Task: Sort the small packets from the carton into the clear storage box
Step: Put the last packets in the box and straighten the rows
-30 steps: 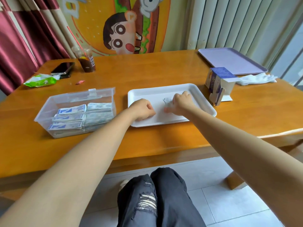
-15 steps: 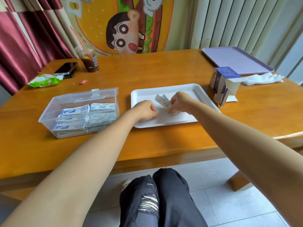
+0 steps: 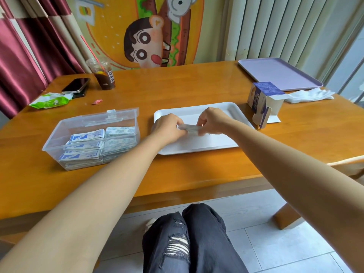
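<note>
- The left hand [image 3: 169, 128] and right hand [image 3: 213, 122] met above the middle of a white tray [image 3: 206, 143], fingers curled.
- Both hands pinched a small bundle of packets [image 3: 190, 128] between them, one hand at each end. The bundle lay roughly level; the number of packets in it could not be told.
- The grip was narrow on both sides, with thumb and fingertips closed on the bundle.
- The white tray lay flat on the table [image 3: 177, 91], near the front edge.
- The box [image 3: 94, 123] stood just left of the tray, lid off, with a clasp at its far wall.
- Stacks [image 3: 98, 142] of blue-and-white packets filled the near half of the box in two neat rows.
- The carton [image 3: 264, 101] stood upright just right of the tray, its flap hanging open at the front, on a white sheet [image 3: 274, 119].
- A lilac tray [image 3: 275, 73] lay at the far right corner, with white fabric [image 3: 309, 95] bunched beside it.
- At the far left stood a cup [image 3: 103, 75] of dark drink with a straw, next to a phone [image 3: 75, 85], a green wrapper [image 3: 51, 100] and a red scrap [image 3: 97, 101].
- The table was glossy orange-brown wood.
- Behind it, a cartoon mural [image 3: 147, 36] covered the wall, with a maroon curtain [image 3: 23, 56] to the left and pale vertical blinds [image 3: 275, 26] to the right.
- Below the table edge, knees in ripped black jeans [image 3: 187, 243] showed over a grey tiled floor [image 3: 275, 243].
</note>
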`<state>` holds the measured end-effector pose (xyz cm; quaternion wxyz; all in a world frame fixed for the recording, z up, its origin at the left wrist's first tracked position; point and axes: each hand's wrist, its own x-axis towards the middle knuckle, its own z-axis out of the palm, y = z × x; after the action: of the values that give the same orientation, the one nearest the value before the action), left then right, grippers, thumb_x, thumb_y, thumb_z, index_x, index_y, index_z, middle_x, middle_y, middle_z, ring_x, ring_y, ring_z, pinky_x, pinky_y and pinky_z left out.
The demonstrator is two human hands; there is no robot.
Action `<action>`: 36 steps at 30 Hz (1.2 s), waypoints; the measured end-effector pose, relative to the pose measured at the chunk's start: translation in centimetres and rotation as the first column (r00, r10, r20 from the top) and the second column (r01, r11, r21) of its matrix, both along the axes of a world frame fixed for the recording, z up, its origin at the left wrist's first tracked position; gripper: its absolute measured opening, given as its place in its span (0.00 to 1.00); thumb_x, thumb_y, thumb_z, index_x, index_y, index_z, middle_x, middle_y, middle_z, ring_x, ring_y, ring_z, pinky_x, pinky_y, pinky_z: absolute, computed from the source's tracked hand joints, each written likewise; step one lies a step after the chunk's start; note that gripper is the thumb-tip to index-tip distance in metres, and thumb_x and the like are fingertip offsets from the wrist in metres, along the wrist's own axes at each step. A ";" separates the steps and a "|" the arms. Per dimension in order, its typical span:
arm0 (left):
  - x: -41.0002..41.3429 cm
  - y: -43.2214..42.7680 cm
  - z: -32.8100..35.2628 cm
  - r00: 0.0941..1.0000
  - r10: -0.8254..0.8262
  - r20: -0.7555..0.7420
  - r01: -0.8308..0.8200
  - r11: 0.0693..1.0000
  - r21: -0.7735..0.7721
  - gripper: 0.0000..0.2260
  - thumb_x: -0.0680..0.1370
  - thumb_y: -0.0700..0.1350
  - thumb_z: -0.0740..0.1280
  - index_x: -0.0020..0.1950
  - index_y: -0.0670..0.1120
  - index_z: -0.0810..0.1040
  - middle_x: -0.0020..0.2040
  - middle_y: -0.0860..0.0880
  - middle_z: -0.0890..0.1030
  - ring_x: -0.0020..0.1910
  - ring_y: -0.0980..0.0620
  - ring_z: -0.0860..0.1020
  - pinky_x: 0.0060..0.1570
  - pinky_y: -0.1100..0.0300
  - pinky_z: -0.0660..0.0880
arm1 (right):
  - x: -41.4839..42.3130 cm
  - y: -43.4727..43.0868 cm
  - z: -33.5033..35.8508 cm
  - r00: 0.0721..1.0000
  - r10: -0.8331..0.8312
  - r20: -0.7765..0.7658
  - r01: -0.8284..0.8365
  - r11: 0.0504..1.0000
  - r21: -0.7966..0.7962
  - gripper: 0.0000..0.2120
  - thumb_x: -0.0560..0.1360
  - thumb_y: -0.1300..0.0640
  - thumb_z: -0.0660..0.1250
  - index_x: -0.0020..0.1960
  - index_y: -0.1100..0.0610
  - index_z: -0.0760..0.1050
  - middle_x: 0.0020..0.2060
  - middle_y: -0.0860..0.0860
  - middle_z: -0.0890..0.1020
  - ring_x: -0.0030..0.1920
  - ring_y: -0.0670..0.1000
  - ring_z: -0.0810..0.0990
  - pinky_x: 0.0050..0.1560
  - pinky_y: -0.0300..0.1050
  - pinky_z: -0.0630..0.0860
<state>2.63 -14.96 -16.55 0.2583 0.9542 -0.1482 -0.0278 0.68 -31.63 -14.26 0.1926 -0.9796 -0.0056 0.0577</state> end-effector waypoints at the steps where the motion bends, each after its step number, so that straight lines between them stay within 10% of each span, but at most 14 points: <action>1: -0.1 0.0 -0.1 1.000 -0.005 0.001 0.005 1.000 0.020 0.03 0.74 0.52 0.70 0.42 0.54 0.79 0.36 0.53 0.72 0.35 0.51 0.71 0.32 0.62 0.65 | -0.1 -0.1 -0.2 1.000 0.017 -0.017 -0.016 1.000 0.005 0.12 0.68 0.60 0.74 0.51 0.55 0.82 0.36 0.49 0.78 0.35 0.49 0.74 0.27 0.38 0.66; 18: -0.9 -1.0 0.0 0.996 -0.065 0.056 0.065 0.998 0.000 0.07 0.77 0.45 0.67 0.48 0.44 0.83 0.47 0.47 0.82 0.46 0.47 0.78 0.40 0.62 0.67 | -0.3 -1.4 -2.0 0.997 -0.070 0.028 0.058 0.950 0.308 0.06 0.73 0.59 0.69 0.48 0.58 0.82 0.34 0.51 0.80 0.32 0.47 0.75 0.31 0.38 0.70; 25: -1.4 2.8 8.0 0.963 -0.049 0.266 0.032 0.997 0.069 0.09 0.77 0.45 0.64 0.47 0.49 0.84 0.45 0.53 0.80 0.46 0.50 0.76 0.44 0.60 0.70 | -0.6 2.4 2.6 0.970 -0.084 0.228 -0.081 0.775 0.627 0.06 0.74 0.64 0.66 0.50 0.62 0.79 0.35 0.55 0.80 0.32 0.48 0.75 0.33 0.39 0.71; 30: -1.9 9.9 10.9 0.997 0.035 0.068 -0.037 0.999 0.036 0.10 0.75 0.42 0.67 0.35 0.50 0.82 0.36 0.52 0.81 0.39 0.52 0.77 0.41 0.60 0.73 | -0.4 8.6 4.2 0.970 0.019 0.243 -0.183 0.717 0.673 0.04 0.74 0.64 0.69 0.48 0.61 0.79 0.37 0.53 0.81 0.33 0.46 0.75 0.30 0.35 0.70; 36: -1.8 14.9 9.3 0.982 0.143 0.122 -0.151 0.987 0.053 0.05 0.74 0.45 0.71 0.47 0.54 0.85 0.45 0.54 0.83 0.48 0.54 0.79 0.50 0.58 0.75 | 1.5 14.5 3.6 0.981 0.031 0.192 -0.152 0.741 0.654 0.02 0.72 0.64 0.71 0.44 0.61 0.82 0.37 0.54 0.81 0.32 0.46 0.72 0.28 0.34 0.69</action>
<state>0.80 -0.02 -7.22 0.2207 0.9701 -0.0913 0.0431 2.21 -17.10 -10.65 0.5249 -0.8461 -0.0903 -0.0218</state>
